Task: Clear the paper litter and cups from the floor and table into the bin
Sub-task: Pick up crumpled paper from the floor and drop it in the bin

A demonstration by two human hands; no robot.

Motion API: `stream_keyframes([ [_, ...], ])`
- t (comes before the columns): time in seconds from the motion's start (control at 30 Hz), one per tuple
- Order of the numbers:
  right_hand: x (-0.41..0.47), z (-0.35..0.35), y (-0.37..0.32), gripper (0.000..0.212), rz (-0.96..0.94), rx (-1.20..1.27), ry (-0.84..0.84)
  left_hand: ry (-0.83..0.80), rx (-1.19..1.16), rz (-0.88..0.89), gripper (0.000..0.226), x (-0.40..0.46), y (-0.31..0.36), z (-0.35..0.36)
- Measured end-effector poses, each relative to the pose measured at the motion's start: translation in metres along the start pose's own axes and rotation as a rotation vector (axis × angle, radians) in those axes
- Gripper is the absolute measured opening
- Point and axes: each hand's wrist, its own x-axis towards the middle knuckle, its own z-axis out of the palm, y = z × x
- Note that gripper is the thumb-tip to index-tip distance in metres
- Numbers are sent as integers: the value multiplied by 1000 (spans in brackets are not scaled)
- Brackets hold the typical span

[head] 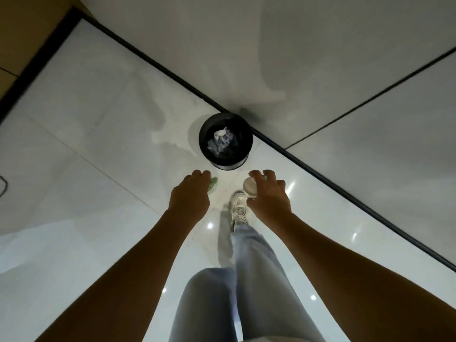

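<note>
- Glossy pale tiled floor (74,149) with dark joint lines; no loose litter visible on it.
- Ahead of both hands: black bin (225,141), already part-filled with crumpled paper (222,143).
- Right hand (267,197): fingers curled round a white cup (249,187), short of the bin's rim.
- Left hand (190,196): closed on something pale green (213,185), mostly hidden; paper or cup, cannot tell.
- Below the right hand: white shoe (238,207), jeans (249,280).
- Judged well along: both loads not yet dropped; table out of view, so remainder unknown.
</note>
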Motion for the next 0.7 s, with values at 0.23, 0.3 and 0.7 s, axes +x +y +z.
stream_keyframes([
  [0.23,82,-4,-52,65,-27,-2,42,-17,-38,-30,28,42,-50,-13],
  [0.3,106,-5,-63,68,-2,36,45,-54,-36,-27,27,51,-60,-14],
  [0.7,138,3,-85,66,265,168,14,-163,67,146,30,116,-84,-39],
])
